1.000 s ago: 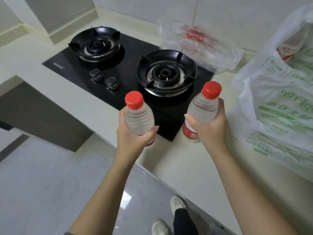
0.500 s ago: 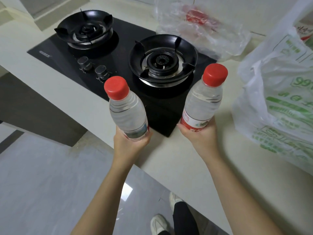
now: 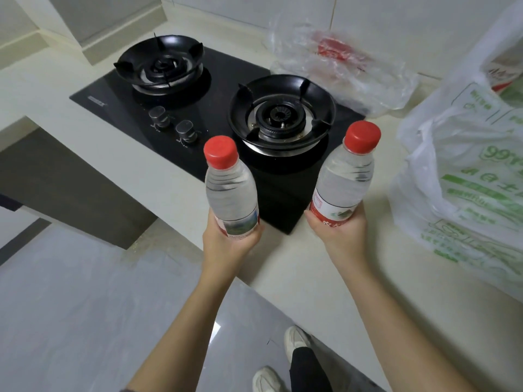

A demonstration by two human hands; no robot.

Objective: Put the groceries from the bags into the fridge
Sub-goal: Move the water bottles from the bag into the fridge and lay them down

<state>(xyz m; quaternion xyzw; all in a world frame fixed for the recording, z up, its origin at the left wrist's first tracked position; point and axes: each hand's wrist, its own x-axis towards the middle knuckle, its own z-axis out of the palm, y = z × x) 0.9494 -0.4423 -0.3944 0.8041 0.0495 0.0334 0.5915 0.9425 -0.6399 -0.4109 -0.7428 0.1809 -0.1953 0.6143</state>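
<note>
Head view. Left bottle (image 3: 229, 188): base wrapped by left hand (image 3: 229, 246) fingers. Right bottle (image 3: 345, 176): likewise, right hand (image 3: 341, 237). Both upright above fingers; bag (image 3: 467, 188) beside. Handling: grip firm, caps up, to fridge.

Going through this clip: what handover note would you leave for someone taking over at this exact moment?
Hands: left hand grips one red-capped water bottle near its base; right hand grips a second bottle likewise. Both bottles are held caps up above the front edge of the counter near the stove.
Bags: white bag with green print on the counter at right; clear bag behind the stove.
Done: two bottles in hand.
Left: carry them to the fridge, not in view; then empty the bags.
</note>
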